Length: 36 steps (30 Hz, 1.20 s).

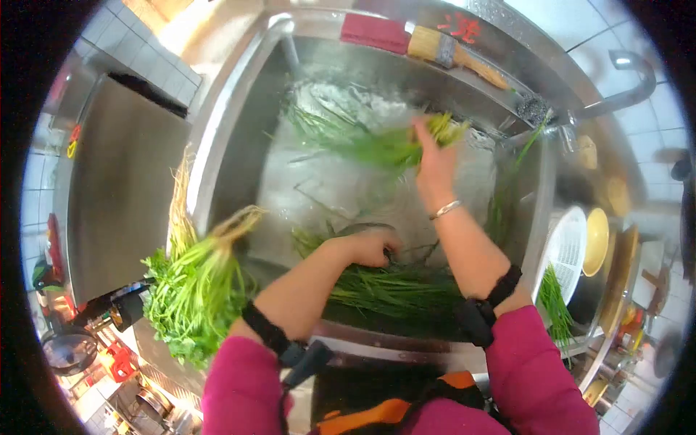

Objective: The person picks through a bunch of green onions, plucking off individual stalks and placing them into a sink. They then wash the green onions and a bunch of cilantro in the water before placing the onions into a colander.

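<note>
My right hand (435, 163) is closed around a bunch of leafy greens (384, 145). Its pale stem ends point right and its blurred green leaves trail left over the water in the metal sink (232, 156). Lower down in the sink my left hand (373, 246) is curled with its fingers pressed in, and what lies inside them is hidden. Just below that hand, long thin green stalks (395, 290) lie along the near side of the sink. More loose green blades (319, 119) float at the far left, by the splashing water.
Leafy bunches with roots (206, 279) hang over the sink's left rim. On the back ledge lie a red cloth (373, 32), a wooden brush (457, 54) and a steel scourer (535, 109). A curved faucet (631, 87) and a white basket (565, 246) stand to the right.
</note>
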Available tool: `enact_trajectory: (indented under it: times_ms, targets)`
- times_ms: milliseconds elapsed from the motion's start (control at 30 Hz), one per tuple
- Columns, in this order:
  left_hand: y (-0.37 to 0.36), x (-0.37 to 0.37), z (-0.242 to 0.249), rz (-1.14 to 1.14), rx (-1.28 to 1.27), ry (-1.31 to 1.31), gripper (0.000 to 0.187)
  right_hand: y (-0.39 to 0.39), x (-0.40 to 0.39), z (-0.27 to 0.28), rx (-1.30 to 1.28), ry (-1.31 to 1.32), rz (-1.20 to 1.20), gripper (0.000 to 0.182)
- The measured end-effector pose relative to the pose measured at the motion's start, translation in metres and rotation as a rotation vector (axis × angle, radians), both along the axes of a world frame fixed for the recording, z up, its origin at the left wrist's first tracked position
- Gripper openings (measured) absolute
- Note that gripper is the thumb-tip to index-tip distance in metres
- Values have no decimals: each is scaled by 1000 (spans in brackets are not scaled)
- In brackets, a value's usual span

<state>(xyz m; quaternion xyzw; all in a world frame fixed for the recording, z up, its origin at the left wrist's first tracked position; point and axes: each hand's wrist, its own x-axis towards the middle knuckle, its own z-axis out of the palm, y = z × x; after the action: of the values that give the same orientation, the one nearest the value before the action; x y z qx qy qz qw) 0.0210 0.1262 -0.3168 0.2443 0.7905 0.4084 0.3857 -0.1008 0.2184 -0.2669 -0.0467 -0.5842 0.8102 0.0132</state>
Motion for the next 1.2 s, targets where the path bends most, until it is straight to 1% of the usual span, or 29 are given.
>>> enact_trajectory:
  times_ms: [67, 100, 167, 200, 267, 300, 333, 367, 400, 433, 467, 533, 567, 600, 633, 667, 733, 767, 800, 867, 900, 933, 967, 1100, 1133, 1200]
  targets:
    - [-8, -4, -8, 218, 265, -66, 29, 8, 6, -37, -168, -231, 73, 16]
    - [-12, -7, -4, 210, 258, -77, 29, 10, 6, -46, -175, -241, 63, 16]
    - [-17, -16, 11, 539, 256, -376, 34, 17, 5, -57, -223, -473, 119, 20]
    - [-17, -18, 10, 530, 257, -380, 34, 17, 5, -60, -222, -475, 110, 20]
    - [-19, -22, 7, 927, 514, -600, 36, 11, 3, -63, -142, -509, -3, 22]
    - [-21, -24, 2, 1057, 628, -700, 37, 10, 5, -59, -145, -507, -4, 22]
    - [-24, -26, -3, 1057, 627, -699, 37, 10, 8, -55, -335, -511, 70, 23]
    - [-26, -27, -9, 1081, 796, -751, 36, 10, 11, -51, -522, -512, 145, 24]
    - [-25, -27, -3, 1097, 967, -805, 35, 10, 13, -48, -521, -515, 142, 24]
    - [-23, -27, 3, 1114, 899, -792, 34, 8, 15, -45, -497, -549, 133, 24]
    - [-20, -27, 10, 1109, 898, -797, 34, 7, 17, -42, -474, -581, 124, 24]
    - [-15, -26, 20, 1069, 855, -764, 42, 4, 17, -45, -481, -561, 110, 24]
    - [-13, -23, 19, 1072, 849, -768, 42, 3, 17, -47, -490, -542, 102, 25]
    - [-11, -20, 19, 1067, 686, -772, 48, 3, 16, -50, -497, -545, 99, 25]
    - [-10, -18, 18, 1055, 523, -767, 54, 4, 14, -53, -343, -472, 103, 25]
    - [-8, -16, 16, 1048, 514, -764, 54, 6, 13, -56, -189, -399, 104, 26]
    - [-1, -15, 33, 946, 309, -819, 65, 11, 10, -52, -164, -398, 47, 26]
    - [-2, -19, 40, 677, -47, -771, 59, 14, 10, -51, -131, -402, 1, 27]
    - [2, -16, 30, 674, -48, -772, 59, 17, 8, -51, -131, -403, -2, 27]
    - [18, 4, 3, 415, -343, -147, 49, 22, 5, -52, -166, -563, -15, 25]
    - [25, 13, 10, 257, -502, 288, 41, 22, 5, -53, -170, -566, -16, 25]
    - [29, 9, 14, 253, -506, 289, 41, 22, 5, -54, -244, -495, 4, 25]
    - [32, 2, 17, 243, -517, 226, 37, 22, 6, -56, -317, -424, 20, 26]
    - [41, -33, 26, 208, -551, -29, 26, 20, 7, -47, -387, -495, 36, 24]
    - [37, -41, 20, 206, -555, -26, 26, 20, 9, -40, -351, -528, 35, 23]
    - [29, -53, 14, 1033, 612, -891, 20, 18, 15, -35, -320, -562, 30, 21]
